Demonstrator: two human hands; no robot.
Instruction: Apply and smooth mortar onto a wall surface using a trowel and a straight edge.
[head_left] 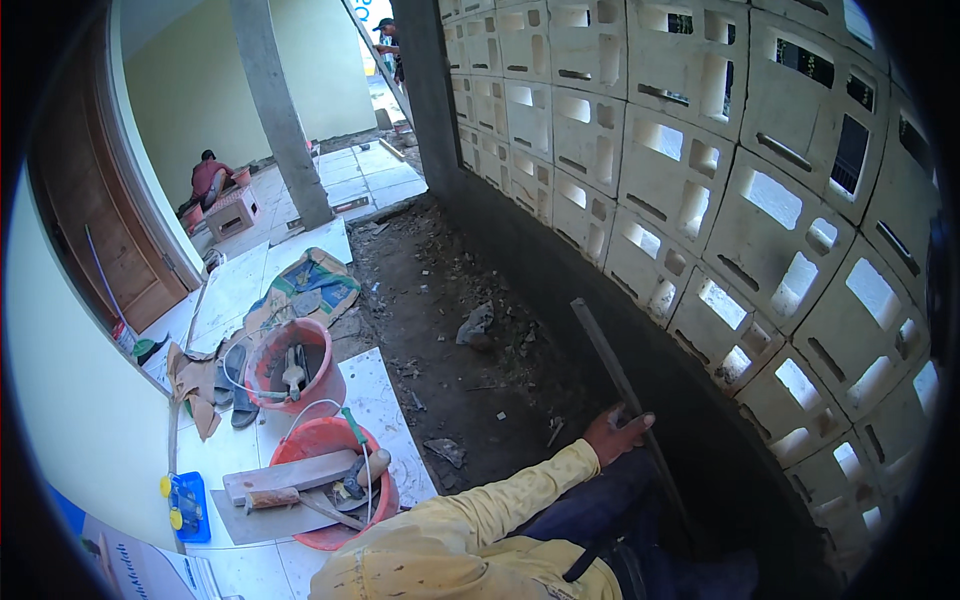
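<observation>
Yellow sleeve [520, 490]: nearest the camera, extended rightward.
Left hand [617, 437]: clamped around the long strip; right hand not visible.
Long strip [606, 350]: slanted beside the dark lower wall [540, 265]; contact cannot be told.
Strip risk: loosened fingers could let it twist, scraping the wall.
Trowel [240, 521] risk: overhangs 1 red bucket [388, 500]; a knock could drop it.

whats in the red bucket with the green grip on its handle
In the red bucket, a wooden-handled flat tool and a long pale block jut past the rim, near a rounded tan handle. Whatever lies beneath them, including the bucket's bottom, is covered.
</observation>
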